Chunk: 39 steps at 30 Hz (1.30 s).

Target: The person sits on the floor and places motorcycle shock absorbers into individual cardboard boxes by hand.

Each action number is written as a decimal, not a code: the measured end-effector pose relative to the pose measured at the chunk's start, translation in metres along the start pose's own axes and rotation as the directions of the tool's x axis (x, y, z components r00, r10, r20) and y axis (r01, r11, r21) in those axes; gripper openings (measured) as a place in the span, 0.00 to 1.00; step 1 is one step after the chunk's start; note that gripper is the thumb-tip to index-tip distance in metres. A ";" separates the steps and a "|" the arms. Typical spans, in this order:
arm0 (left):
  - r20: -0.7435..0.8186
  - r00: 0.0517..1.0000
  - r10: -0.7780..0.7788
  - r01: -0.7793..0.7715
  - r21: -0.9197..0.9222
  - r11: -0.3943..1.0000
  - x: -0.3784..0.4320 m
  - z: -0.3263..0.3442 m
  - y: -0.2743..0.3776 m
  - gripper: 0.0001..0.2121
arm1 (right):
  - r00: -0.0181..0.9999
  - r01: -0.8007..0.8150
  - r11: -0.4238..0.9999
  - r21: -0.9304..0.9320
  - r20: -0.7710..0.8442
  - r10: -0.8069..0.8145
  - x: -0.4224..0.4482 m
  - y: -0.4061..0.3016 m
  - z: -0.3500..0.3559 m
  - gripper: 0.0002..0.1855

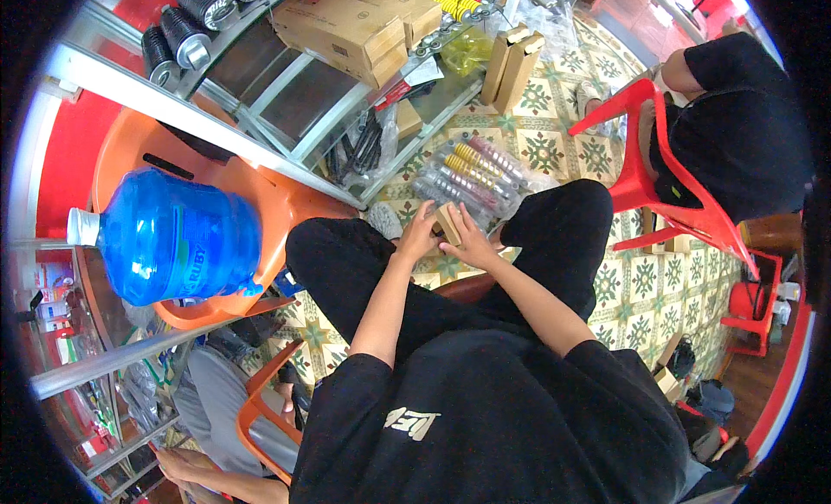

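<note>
Between my knees, a small brown cardboard box (448, 223) is held upright in both hands. My left hand (419, 236) grips its left side, and my right hand (471, 241) lies along its right side with the fingers stretched out. The lower part of the box is hidden by my hands. Just beyond them on the patterned tile floor lie several coil-spring shock absorbers (472, 169) in clear plastic wrap, some with yellow springs and others reddish or pale.
Two tall cardboard boxes (511, 69) stand ahead. A glass display case (311, 108) carries a larger carton (350, 30). On the left, a blue water jug (185, 236) lies on an orange chair (272, 192). A person sits on a red chair (662, 160); another person's hand (185, 466) is lower left.
</note>
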State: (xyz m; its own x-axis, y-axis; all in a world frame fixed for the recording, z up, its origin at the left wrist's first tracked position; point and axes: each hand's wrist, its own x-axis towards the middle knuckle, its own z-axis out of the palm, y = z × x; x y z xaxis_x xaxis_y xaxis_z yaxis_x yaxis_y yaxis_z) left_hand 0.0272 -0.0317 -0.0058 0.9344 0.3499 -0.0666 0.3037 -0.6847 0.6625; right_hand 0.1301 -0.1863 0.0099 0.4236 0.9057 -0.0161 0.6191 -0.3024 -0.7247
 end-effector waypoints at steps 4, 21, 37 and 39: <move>-0.134 0.991 -0.027 -0.008 -0.253 0.967 0.005 0.010 -0.015 0.30 | 0.999 -0.012 0.997 -0.070 0.031 0.014 0.000 0.003 0.007 0.48; 0.233 0.937 -0.260 0.325 -0.856 0.403 0.014 0.018 -0.028 0.31 | 0.998 -0.057 0.824 -0.563 0.001 0.069 -0.008 -0.011 0.020 0.43; -0.025 0.981 -0.191 0.146 -0.555 0.819 0.012 0.033 -0.033 0.23 | 0.988 -0.151 0.966 -0.209 -0.047 0.145 0.000 0.015 0.029 0.53; -0.055 0.984 -0.172 0.129 -0.453 0.882 0.011 0.029 -0.027 0.24 | 0.985 -0.172 0.959 -0.225 -0.043 0.166 0.000 0.009 0.026 0.55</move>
State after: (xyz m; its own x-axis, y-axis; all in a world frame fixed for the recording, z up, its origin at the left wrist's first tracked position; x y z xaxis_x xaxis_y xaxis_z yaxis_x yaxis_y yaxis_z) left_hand 0.0350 -0.0276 -0.0466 0.8564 0.4974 -0.1384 0.3041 -0.2694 0.9137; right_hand 0.1187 -0.1809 -0.0140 0.5486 0.8292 -0.1067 0.6697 -0.5123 -0.5377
